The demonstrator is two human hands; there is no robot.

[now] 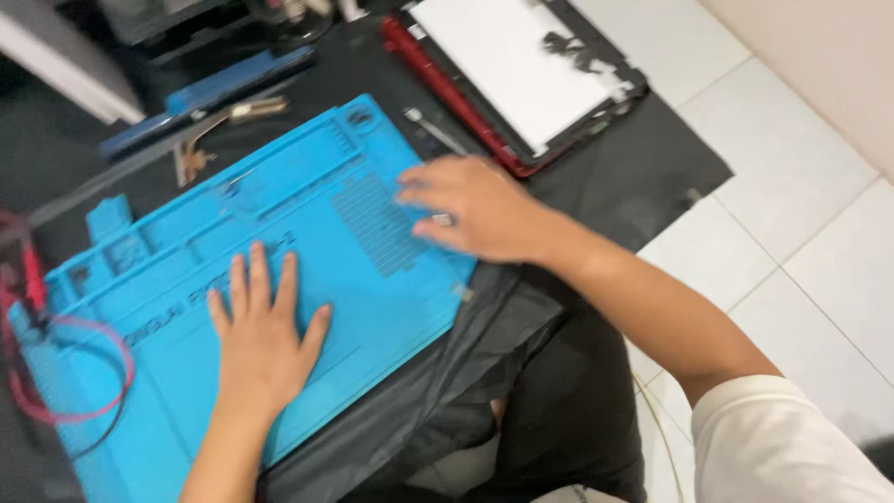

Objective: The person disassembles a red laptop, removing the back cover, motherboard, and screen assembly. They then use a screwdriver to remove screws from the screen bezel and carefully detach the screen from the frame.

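A bright blue silicone work mat [196, 251] with moulded compartments lies tilted on a black sheet on the floor. My left hand [264, 328] presses flat on the mat's near half, fingers spread. Over the mat's right edge my right hand [475, 207] rests palm down with the fingers apart, blurred by motion. A small silvery thing shows at its fingers, and I cannot tell whether it is held.
A dismantled laptop screen panel [517, 70] with a red frame lies at the far right of the black sheet [643, 168]. Tweezers [430, 129], a blue bar [209, 88] and small metal brackets [200, 154] lie beyond the mat. Red wires [56, 368] curl at the left. White floor tiles [801, 186] are to the right.
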